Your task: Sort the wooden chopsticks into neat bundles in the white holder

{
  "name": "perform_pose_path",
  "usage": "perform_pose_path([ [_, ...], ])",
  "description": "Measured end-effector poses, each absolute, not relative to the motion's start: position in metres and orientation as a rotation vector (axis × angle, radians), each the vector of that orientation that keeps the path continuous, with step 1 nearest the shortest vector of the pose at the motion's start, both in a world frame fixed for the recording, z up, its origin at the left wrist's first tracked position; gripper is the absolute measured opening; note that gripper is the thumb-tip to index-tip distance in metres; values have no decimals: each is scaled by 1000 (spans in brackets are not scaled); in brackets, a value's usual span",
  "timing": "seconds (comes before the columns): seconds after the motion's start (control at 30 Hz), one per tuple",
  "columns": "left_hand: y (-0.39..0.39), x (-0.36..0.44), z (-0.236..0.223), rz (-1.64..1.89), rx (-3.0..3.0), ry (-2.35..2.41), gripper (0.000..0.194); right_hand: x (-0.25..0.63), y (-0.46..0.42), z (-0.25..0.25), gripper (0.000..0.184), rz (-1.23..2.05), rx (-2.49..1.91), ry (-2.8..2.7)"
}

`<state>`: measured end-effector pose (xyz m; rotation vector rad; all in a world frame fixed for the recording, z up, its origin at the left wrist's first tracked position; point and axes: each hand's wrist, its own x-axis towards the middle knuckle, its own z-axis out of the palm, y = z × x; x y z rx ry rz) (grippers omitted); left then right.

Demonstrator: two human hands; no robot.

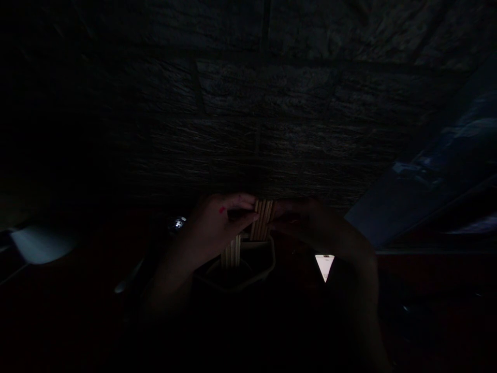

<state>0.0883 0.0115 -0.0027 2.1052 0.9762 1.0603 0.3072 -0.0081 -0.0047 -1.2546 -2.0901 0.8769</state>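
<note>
Wood-coloured and ridged, a row of slim sticks [261, 221] stood side by side between the two hands, slightly tilted, just above the back edge of an open container. The left hand [212, 223] pinched the row at its left side, thumb below and fingers above, with a gap showing between them; a small red mark [222, 210] showed on the back of that hand. The right hand [310, 223] lay in deeper shadow, its finger and thumb tips closed on the row's right side, though how firmly they pressed could not be told.

Just below, partly behind the left hand and wrist, a second bundle of sticks [231, 252] stood upright in the container [273, 254], whose pale, angular rim was the clearest part of it; its base was lost in the dark. Near the right forearm, a bright white patch [324, 267] glowed in a triangular shape. A shiny object [178, 223] glinted just beside the left wrist, and well apart on the left was a pale, tapered object [42, 244], blurred. Behind everything rose a wall [310, 134] of rough, grooved blocks, and a blue-grey panel [382, 207] slanted along the right.
</note>
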Motion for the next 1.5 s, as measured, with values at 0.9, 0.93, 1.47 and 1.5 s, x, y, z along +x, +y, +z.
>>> perform_pose_path([
  [0.9, 15, 88, -6, 1070, 2129, 875, 11, 309, -10, -7, 23, 754, -1327, -2111],
  [0.93, 15, 88, -6, 1072, 2126, 877, 10, 309, -11, -7, 23, 755, -1326, -2112],
  [1.47, 15, 87, -9, 1044, 2136, 881, 12, 310, -8, -9, 25, 825, -1330, -2109],
  [1.5, 15, 86, -9, 1044, 2128, 891, 13, 310, -8, -9, 25, 837, -1333, -2102],
])
